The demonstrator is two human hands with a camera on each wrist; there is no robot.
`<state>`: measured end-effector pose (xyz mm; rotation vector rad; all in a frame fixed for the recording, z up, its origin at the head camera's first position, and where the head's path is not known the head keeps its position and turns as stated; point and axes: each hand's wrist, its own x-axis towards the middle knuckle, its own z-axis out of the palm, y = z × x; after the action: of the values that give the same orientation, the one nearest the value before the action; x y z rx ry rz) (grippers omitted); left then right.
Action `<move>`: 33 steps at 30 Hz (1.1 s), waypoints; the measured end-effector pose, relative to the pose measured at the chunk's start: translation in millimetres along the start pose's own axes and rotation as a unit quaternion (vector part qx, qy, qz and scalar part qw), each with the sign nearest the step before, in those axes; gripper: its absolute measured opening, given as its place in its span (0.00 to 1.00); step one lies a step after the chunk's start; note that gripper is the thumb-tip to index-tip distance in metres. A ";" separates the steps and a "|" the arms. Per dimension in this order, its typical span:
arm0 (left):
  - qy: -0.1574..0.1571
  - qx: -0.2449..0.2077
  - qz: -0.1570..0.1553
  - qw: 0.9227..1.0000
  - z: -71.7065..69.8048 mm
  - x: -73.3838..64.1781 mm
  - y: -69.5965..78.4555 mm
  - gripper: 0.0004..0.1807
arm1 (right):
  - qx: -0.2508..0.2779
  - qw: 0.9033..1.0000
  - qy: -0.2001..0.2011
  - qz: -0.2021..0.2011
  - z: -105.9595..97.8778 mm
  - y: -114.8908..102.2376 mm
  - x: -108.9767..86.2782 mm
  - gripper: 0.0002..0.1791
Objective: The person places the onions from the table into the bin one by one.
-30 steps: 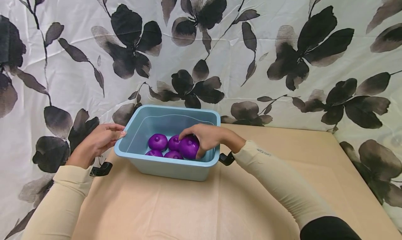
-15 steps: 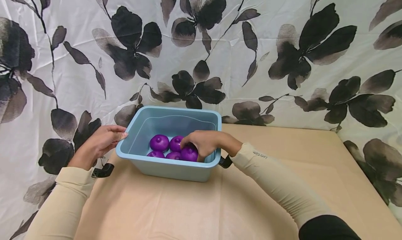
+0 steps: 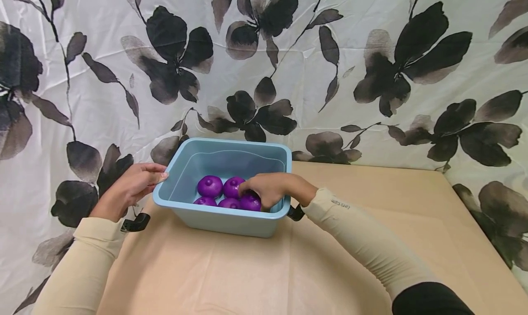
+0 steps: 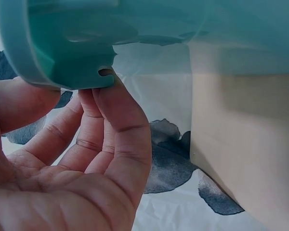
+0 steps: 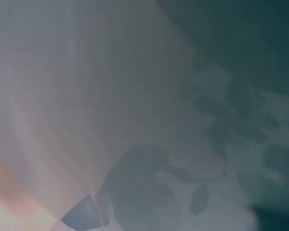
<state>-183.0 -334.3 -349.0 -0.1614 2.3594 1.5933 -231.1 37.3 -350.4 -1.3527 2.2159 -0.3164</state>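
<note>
A light blue plastic bin (image 3: 224,225) stands on the table with several round, glossy purple onions (image 3: 210,186) in it. They look like toy onions, each showing a small nub on top. My left hand (image 3: 138,184) pinches the bin's left rim between thumb and fingers; the left wrist view shows the fingertips (image 4: 113,98) under the rim's edge. Inside the bin's right part, my right hand (image 3: 268,189) has its fingers curled round the front right onion (image 3: 250,202), which sits low among the others. The fingertips there are hidden. In the right wrist view neither hand nor onion can be made out.
The bin rests on a tan-covered table (image 3: 350,241), close to its back edge. A white curtain (image 3: 313,76) with dark flowers hangs right behind and along the left side. Each wrist carries a small black device (image 3: 136,223).
My right hand has lowered the onion to the bin's front right, beside the others, and still has its fingers round it. The left hand keeps its place on the rim.
</note>
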 end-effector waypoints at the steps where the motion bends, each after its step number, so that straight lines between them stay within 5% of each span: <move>1: -0.001 0.000 0.000 1.000 -0.3 0.7 0.0 0.26 | -0.007 1.000 -0.001 0.000 0.4 0.0 0.2 0.35; 19: -0.010 -0.011 0.003 1.000 3.5 8.5 2.1 0.23 | -0.054 0.996 -0.009 0.067 12.2 -0.4 2.1 0.37; 27: -0.016 0.007 0.004 1.000 4.7 10.1 4.2 0.24 | -0.006 0.990 0.126 0.067 3.5 2.5 -14.1 0.41; 33: -0.002 0.124 -0.005 0.992 1.9 3.7 9.9 0.28 | 0.018 0.969 0.235 0.077 -8.7 5.0 -43.2 0.41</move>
<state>-188.7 -328.5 -342.0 -0.1177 2.5220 1.2797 -223.8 77.0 -332.0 -1.1641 2.6653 -0.6751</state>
